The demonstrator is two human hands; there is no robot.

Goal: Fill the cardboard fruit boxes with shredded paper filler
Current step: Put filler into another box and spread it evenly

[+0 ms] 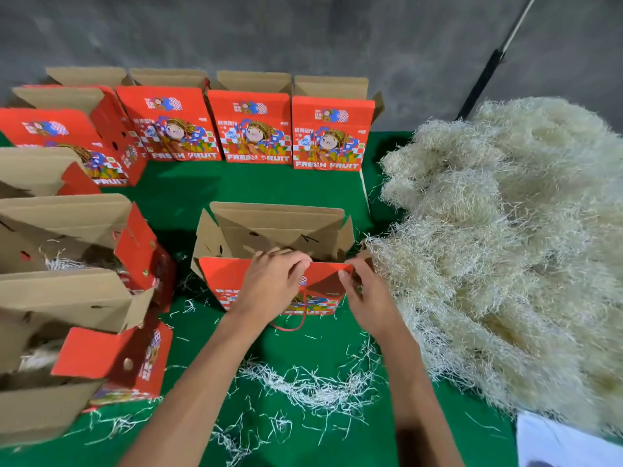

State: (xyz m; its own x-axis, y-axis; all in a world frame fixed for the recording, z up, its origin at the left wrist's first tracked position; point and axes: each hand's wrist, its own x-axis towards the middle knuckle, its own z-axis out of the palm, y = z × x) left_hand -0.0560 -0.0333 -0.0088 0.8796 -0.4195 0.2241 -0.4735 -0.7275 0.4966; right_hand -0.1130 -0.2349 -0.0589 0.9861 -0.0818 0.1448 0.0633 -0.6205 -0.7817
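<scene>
We grip the near rim of an open red box (269,244) at the table's (202,183) middle: left hand (273,281) curled over it, right hand (364,291) pinching its corner. Shredded paper (505,247) lies heaped just right.

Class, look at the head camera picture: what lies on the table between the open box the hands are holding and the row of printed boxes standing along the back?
Only bare green table cover shows there in the head view, between the held box and the back row.
</scene>
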